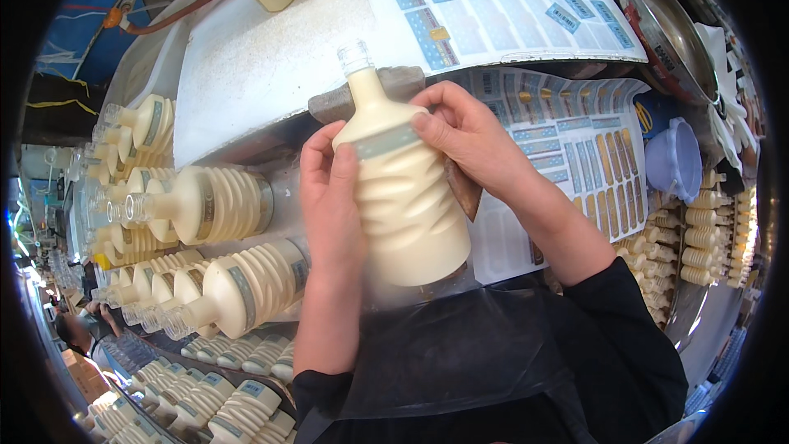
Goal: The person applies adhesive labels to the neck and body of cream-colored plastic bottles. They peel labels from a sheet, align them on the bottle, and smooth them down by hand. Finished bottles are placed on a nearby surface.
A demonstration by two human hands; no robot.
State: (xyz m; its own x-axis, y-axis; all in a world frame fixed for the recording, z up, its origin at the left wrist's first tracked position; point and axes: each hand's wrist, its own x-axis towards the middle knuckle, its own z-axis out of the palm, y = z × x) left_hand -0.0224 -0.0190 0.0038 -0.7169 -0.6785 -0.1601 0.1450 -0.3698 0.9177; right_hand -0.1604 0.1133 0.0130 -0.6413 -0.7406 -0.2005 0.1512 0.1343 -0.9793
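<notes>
A cream bottle (411, 205) with a wavy ribbed body and a clear threaded neck lies before me, its neck pointing away. Around its shoulder runs a pale blue-green label band (382, 145). My left hand (333, 177) grips the left side of the bottle, thumb at the band's left end. On the other side, my right hand (460, 131) presses its thumb against the band's right part, with bent fingers at the shoulder. Beneath the neck sits a grey-brown block (325, 104). A brown pointed piece (463, 189) shows beside the bottle under my right hand.
Label sheets (493, 16) lie on the white board (263, 57); more label sheets (575, 140) hang to the right. Stacked cream bottles (234, 205) crowd the left. A lilac bucket (674, 160) and a metal basin (666, 16) stand at right. A person (94, 333) is far left.
</notes>
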